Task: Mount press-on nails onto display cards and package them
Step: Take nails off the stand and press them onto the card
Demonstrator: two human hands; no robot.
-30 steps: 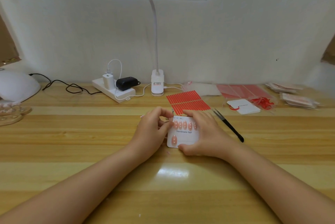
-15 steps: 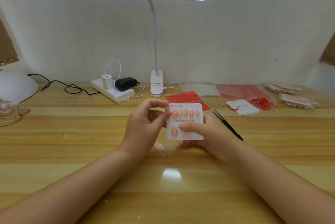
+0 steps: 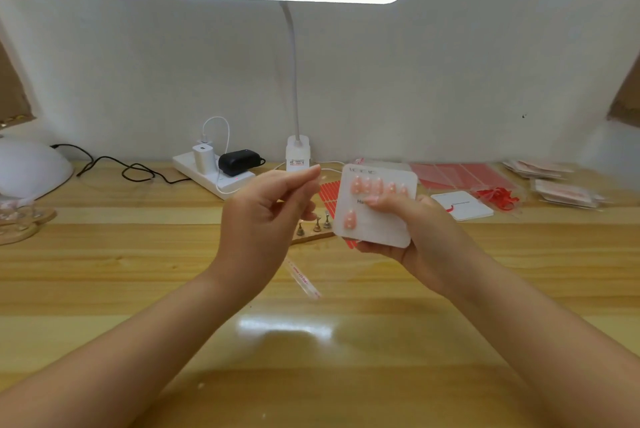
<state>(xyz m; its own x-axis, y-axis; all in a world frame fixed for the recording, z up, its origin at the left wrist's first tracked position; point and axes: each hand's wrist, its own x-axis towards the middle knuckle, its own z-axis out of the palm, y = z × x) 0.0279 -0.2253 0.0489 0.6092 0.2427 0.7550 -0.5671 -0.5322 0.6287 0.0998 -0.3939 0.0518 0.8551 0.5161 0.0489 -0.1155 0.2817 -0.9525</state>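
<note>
My right hand (image 3: 415, 233) holds a white display card (image 3: 377, 216) up above the table, thumb across its front and fingers behind. The card carries a row of pink press-on nails (image 3: 377, 187) along its top and one more nail at lower left. My left hand (image 3: 266, 219) hovers just left of the card without touching it, index finger stretched out and the other fingers loosely curled, with nothing seen in it. Below the hands, a thin clear strip (image 3: 304, 280) with red print lies on the wooden table (image 3: 138, 289).
A wooden nail stand (image 3: 313, 230) with metal holders and a red adhesive sheet (image 3: 327, 195) sit behind the hands. At the right are another white card (image 3: 464, 206), red ribbons (image 3: 498, 197), clear bags (image 3: 460, 174) and finished packs (image 3: 561, 192). Power strip (image 3: 214, 178), lamp base (image 3: 298, 157), white dome lamp (image 3: 31, 168).
The card has come off the table, rising and shifting right in my right hand. My left hand has let go of its edge and drawn away to the left.
</note>
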